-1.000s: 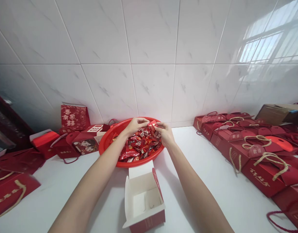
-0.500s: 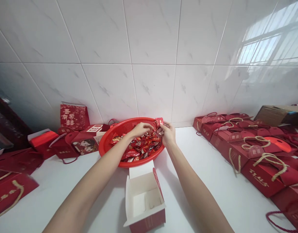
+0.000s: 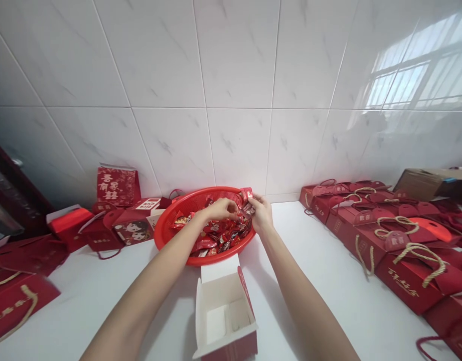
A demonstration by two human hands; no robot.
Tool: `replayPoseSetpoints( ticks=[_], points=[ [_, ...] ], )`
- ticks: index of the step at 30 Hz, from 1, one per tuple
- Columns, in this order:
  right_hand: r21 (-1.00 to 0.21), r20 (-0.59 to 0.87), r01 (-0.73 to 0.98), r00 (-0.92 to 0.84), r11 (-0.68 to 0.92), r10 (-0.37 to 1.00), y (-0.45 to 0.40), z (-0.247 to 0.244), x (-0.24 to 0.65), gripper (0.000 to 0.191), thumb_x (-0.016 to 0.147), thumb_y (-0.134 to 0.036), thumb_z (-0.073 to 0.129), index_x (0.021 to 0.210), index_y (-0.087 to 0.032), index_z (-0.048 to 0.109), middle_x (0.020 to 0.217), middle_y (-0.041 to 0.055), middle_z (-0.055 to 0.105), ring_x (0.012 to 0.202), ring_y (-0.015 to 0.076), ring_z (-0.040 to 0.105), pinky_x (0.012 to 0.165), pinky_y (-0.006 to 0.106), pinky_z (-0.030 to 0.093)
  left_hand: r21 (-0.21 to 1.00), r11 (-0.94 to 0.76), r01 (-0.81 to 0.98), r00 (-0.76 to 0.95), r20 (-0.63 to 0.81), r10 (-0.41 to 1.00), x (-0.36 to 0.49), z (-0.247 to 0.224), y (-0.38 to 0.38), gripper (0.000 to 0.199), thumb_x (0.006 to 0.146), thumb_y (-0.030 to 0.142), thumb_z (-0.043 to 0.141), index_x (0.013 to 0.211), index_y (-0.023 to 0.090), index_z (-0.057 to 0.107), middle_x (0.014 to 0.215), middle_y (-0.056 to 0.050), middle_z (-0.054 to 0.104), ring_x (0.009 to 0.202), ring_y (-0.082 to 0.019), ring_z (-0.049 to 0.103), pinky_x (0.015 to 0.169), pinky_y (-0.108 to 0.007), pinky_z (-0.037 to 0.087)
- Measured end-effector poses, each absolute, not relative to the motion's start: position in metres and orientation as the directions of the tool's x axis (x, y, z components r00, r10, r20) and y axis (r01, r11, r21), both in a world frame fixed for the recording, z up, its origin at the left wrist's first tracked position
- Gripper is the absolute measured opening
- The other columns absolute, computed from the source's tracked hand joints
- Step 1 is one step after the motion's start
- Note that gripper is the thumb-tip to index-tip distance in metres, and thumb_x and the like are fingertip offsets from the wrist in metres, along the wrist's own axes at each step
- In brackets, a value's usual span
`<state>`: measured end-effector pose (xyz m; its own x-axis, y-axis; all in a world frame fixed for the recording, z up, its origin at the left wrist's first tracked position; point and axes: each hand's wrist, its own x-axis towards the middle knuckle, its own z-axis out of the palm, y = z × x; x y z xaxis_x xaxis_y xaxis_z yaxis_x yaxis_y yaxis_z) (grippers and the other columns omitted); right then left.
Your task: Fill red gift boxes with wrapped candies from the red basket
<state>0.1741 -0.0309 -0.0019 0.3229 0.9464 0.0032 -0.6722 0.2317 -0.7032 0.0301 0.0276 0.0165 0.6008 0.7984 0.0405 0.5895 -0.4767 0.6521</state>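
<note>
A red plastic basket [image 3: 163,231] with perforated sides holds many wrapped candies [image 3: 205,242], mostly in red wrappers. Over its right side, my right hand [image 3: 263,213] is closed on several wrapped candies [image 3: 246,194], red and dark brown ones. My left hand [image 3: 222,209] reaches across the basket with its fingertips pinched near those candies; what lies between these fingers is too small to make out. In front of the basket stands an open gift box [image 3: 211,321], red outside and white inside, with its flaps up.
Closed red gift boxes [image 3: 402,276] with rope handles stand in rows on the right, a brown carton [image 3: 419,184] behind them. More red boxes [image 3: 103,231] stand at the left. The white table [image 3: 287,240] meets a tiled wall [image 3: 238,145].
My left hand has moved slightly right, and its fingers have closed beside the candies in my right hand. The view has tilted up a little.
</note>
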Motion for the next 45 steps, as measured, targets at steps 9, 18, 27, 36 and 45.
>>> replayPoseSetpoints(
  ticks=[9, 18, 27, 36, 45],
  points=[
    [-0.670, 0.124, -0.732, 0.054, 0.124, 0.991, -0.054, 0.029, 0.176, 0.032, 0.057, -0.018, 0.079, 0.084, -0.018, 0.064, 0.075, -0.0011, 0.070, 0.069, 0.0146, 0.066, 0.070, 0.030, 0.056, 0.861, -0.451, 0.237, 0.348, 0.358, 0.867, 0.000, 0.061, -0.040, 0.049, 0.058, 0.040, 0.085, 0.098, 0.015, 0.069, 0.099, -0.009, 0.074, 0.088, -0.024, 0.069, 0.079, -0.037, 0.057],
    [-0.828, 0.398, -0.451, -0.056, 0.333, 0.916, -0.115, 0.064, 0.159, 0.033, 0.069, -0.036, 0.078, 0.097, -0.020, 0.068, 0.102, 0.0046, 0.072, 0.085, 0.0173, 0.067, 0.076, 0.029, 0.054, 0.868, -0.480, 0.125, 0.192, 0.453, 0.870, -0.012, 0.070, -0.120, 0.055, 0.073, 0.050, 0.077, 0.116, 0.017, 0.067, 0.109, -0.010, 0.075, 0.107, -0.029, 0.068, 0.092, -0.041, 0.057],
    [-0.845, 0.494, -0.262, -0.046, 0.467, 0.868, -0.143, 0.077, 0.160, 0.025, 0.075, -0.033, 0.073, 0.096, -0.020, 0.068, 0.099, 0.0044, 0.072, 0.089, 0.0182, 0.067, 0.076, 0.028, 0.054, 0.825, -0.552, 0.124, 0.045, 0.551, 0.833, -0.007, 0.069, -0.139, 0.046, 0.071, 0.045, 0.080, 0.107, 0.018, 0.068, 0.099, -0.008, 0.076, 0.092, -0.025, 0.072, 0.085, -0.037, 0.060],
    [-0.863, 0.470, -0.282, -0.137, 0.420, 0.872, -0.144, 0.075, 0.161, 0.028, 0.077, -0.037, 0.074, 0.099, -0.021, 0.068, 0.103, 0.0048, 0.072, 0.090, 0.0183, 0.067, 0.076, 0.029, 0.055, 0.844, -0.528, 0.096, 0.093, 0.521, 0.849, -0.012, 0.072, -0.147, 0.047, 0.069, 0.043, 0.081, 0.107, 0.020, 0.069, 0.103, -0.008, 0.076, 0.098, -0.027, 0.071, 0.086, -0.039, 0.060],
    [-0.863, 0.505, -0.141, -0.214, 0.485, 0.836, -0.162, 0.086, 0.167, 0.021, 0.084, -0.032, 0.067, 0.102, -0.022, 0.067, 0.098, 0.0043, 0.071, 0.089, 0.0176, 0.066, 0.073, 0.028, 0.055, 0.877, -0.454, 0.155, 0.222, 0.417, 0.882, -0.023, 0.084, -0.158, 0.054, 0.073, 0.047, 0.078, 0.121, 0.023, 0.067, 0.101, -0.007, 0.076, 0.098, -0.029, 0.071, 0.082, -0.038, 0.061]
  ],
)
